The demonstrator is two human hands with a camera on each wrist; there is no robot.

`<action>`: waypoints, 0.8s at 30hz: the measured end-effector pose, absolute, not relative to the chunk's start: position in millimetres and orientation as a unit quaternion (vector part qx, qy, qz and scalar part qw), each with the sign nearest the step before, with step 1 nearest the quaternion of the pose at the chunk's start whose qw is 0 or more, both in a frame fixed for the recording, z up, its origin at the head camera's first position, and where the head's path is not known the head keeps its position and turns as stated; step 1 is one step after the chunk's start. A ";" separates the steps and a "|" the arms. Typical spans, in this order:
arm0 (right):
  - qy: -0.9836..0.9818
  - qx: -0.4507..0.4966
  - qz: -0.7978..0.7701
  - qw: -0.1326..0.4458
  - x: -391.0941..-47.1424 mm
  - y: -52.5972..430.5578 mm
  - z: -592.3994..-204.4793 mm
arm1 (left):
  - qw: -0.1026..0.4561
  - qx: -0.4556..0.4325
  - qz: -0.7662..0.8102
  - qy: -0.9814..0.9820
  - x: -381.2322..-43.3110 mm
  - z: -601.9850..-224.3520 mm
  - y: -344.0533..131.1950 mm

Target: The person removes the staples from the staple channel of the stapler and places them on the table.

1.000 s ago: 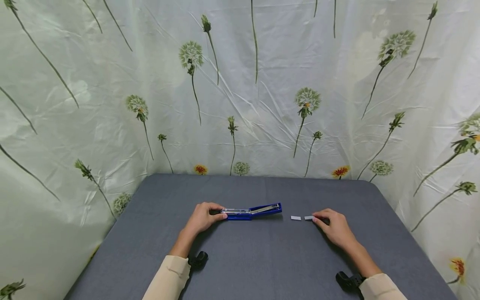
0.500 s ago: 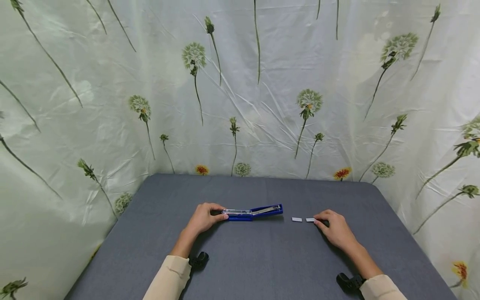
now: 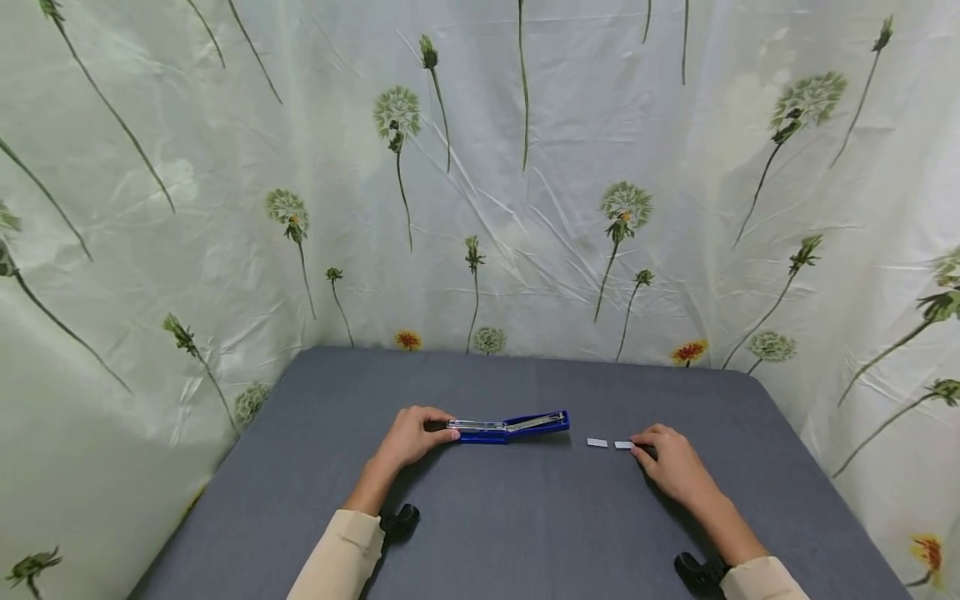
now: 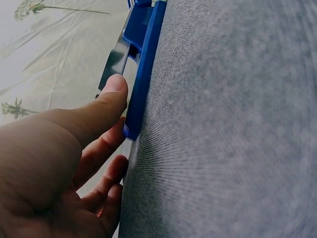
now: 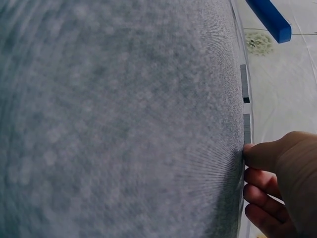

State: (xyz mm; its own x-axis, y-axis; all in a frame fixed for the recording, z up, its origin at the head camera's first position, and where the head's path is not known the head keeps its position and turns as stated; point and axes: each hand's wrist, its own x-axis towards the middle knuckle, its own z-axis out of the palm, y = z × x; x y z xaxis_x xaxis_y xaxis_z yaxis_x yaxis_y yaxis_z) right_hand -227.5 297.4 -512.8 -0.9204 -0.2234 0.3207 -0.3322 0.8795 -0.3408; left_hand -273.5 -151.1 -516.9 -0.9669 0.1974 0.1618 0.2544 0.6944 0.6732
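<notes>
change: honestly barely anything, both my hands sit where they did a second ago, only the view drifted a little, so I'm reading this as still lining up

left hand: fingers curled round the near end of the blue stapler, thumb on top

stapler: flipped open flat on the grey worktop, metal rail showing

right hand: thumb tip touching the closer staple strip, holding nothing I can see

second strip: between that one and the stapler
</notes>
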 end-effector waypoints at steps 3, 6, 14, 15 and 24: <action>-0.960 0.142 0.199 0.132 -228.3 296.8 -513.1 | 0.039 -0.129 -0.368 -0.920 -274.2 -515.6 -151.9; -0.961 0.140 0.202 0.129 -228.4 295.9 -513.9 | 0.038 -0.134 -0.366 -0.920 -274.1 -516.0 -152.7; -0.961 0.131 0.207 0.130 -229.6 297.7 -515.1 | 0.031 -0.127 -0.374 -0.918 -275.9 -516.9 -150.5; -0.960 0.130 0.209 0.131 -230.0 298.2 -514.8 | 0.034 -0.127 -0.375 -0.918 -276.8 -516.7 -149.9; -0.957 0.127 0.234 0.114 -224.4 295.8 -518.8 | 0.024 -0.122 -0.366 -0.922 -270.4 -519.4 -154.2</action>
